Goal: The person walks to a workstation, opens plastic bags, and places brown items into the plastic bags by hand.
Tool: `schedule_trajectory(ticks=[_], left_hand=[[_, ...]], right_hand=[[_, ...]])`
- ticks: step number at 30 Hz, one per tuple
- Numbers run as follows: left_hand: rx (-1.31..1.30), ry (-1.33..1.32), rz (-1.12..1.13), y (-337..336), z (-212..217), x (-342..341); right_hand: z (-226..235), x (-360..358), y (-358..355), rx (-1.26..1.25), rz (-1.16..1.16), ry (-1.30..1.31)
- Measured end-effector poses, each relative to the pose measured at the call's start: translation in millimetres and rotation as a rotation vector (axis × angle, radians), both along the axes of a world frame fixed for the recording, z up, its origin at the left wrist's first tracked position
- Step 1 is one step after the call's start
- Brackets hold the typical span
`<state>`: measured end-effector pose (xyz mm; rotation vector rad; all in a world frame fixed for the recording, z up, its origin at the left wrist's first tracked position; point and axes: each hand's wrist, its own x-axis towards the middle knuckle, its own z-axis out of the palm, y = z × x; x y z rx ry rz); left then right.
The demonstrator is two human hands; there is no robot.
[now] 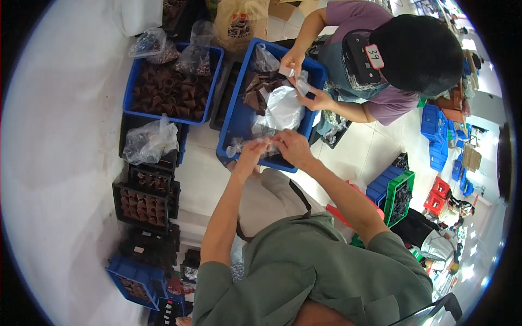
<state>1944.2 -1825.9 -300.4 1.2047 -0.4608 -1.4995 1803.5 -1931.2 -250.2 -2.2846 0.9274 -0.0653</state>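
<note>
Left hand point(251, 151) and right hand point(290, 145), each grip pinching a crinkly clear plastic bag point(255, 143) over the blue crate point(234, 125)

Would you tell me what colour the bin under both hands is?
Blue; the bin shows best in the head view.

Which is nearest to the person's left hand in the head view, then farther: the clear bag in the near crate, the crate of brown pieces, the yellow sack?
1. Clear bag, in the near crate, just beyond the left hand.
2. Crate of brown pieces, farther off, up and to the left.
3. Yellow sack, farthest, at the top behind both crates.
</note>
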Motion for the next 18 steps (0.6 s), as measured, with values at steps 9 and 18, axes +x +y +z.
schedule_trajectory(ticks=[9,18], left_hand=[[-0.203,-0.671,-0.213,-1,8,6],[-0.155,-1.207,-0.01,16,-6,-9]], right_hand=[[-20,2,-19,0.059,-0.114,-0.335],[-40,19,-13,0.514,0.068,-0.014]])
